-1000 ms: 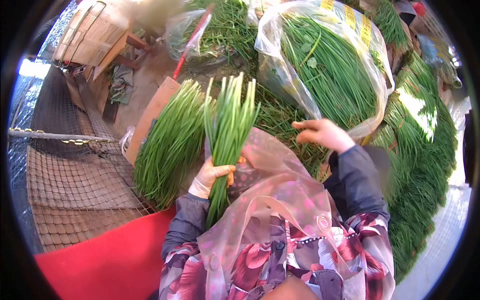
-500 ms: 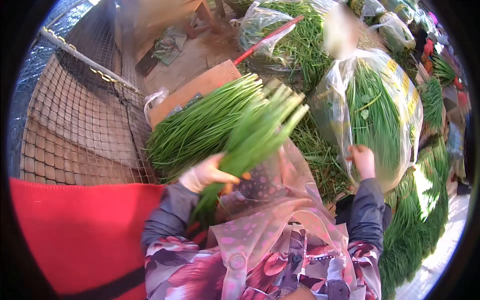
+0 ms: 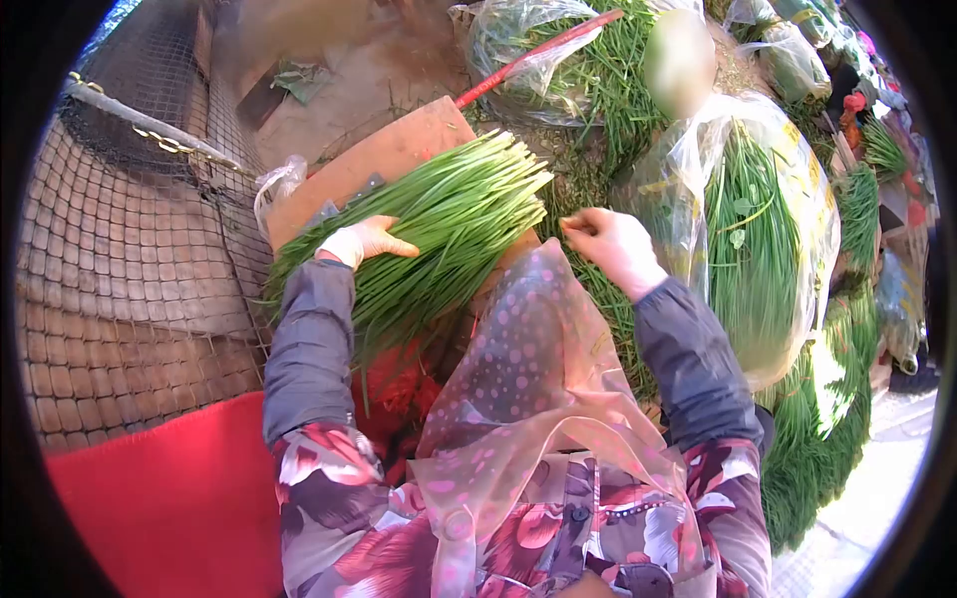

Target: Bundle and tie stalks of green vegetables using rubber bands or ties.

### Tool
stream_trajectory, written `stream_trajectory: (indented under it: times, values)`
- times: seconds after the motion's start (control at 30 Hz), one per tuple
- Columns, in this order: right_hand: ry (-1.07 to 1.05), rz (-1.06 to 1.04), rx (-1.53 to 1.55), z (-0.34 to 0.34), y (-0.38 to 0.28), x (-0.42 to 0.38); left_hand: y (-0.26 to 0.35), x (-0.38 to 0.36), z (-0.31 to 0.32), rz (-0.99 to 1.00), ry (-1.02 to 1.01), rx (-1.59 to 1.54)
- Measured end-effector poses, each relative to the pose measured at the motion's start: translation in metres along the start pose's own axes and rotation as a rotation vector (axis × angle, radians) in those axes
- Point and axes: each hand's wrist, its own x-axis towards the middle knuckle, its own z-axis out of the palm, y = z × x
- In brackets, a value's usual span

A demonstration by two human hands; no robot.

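Note:
A thick pile of green garlic chives lies across a brown board in front of me, pale cut ends toward the upper right. My left hand, in a pale glove, is on the leafy left part of the pile. Its thumb lies over the stalks and the other fingers curl round them, partly hidden. My right hand hovers just right of the cut ends, apart from them. Its fingers are pinched together; whether anything small is between them I cannot make out. A pink-dotted clear apron covers my lap.
To the right stands a clear plastic bag full of chives, with more loose chives below it. A red-handled tool lies behind the board, near another bag of greens. Netting and red cloth are at left.
My left hand has brought its bunch of chives up and left onto the pile. My right hand has left the bag and moved left and up to the cut ends.

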Motion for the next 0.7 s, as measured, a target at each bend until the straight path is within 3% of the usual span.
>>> stream_trajectory:
  times: [0.1,0.13,0.23,0.3,0.37,0.47,0.57,0.63,0.67,0.7]
  values:
    - [-0.019,-0.111,-0.225,0.026,-0.005,0.029,-0.016,0.003,-0.005,0.065,0.088,0.095]
    - [-0.063,-0.104,-0.274,0.031,-0.007,0.033,-0.003,-0.007,-0.002,0.066,0.082,0.087]
    - [-0.112,-0.078,-0.319,0.047,-0.008,0.046,0.041,-0.054,-0.003,-0.033,0.329,0.263]
    - [-0.125,-0.001,-0.256,0.046,-0.015,0.048,0.040,-0.063,0.022,0.314,0.832,0.376]
    - [-0.123,0.005,-0.231,0.054,-0.009,0.051,0.055,-0.062,0.051,0.578,0.942,0.425]
    - [-0.127,-0.002,-0.236,0.077,0.006,0.064,0.073,-0.025,0.101,0.384,0.752,0.482]
    - [-0.127,-0.042,-0.329,0.083,0.004,0.068,0.060,0.013,0.122,0.348,0.773,0.520]
    - [-0.225,0.005,-0.154,0.078,-0.007,0.070,0.057,0.023,0.120,0.356,0.809,0.480]
    - [-0.406,0.061,0.114,0.071,-0.013,0.065,0.053,0.029,0.120,0.371,0.841,0.491]
    - [-0.399,-0.108,0.205,0.063,-0.027,0.055,0.050,0.034,0.120,0.368,0.841,0.491]
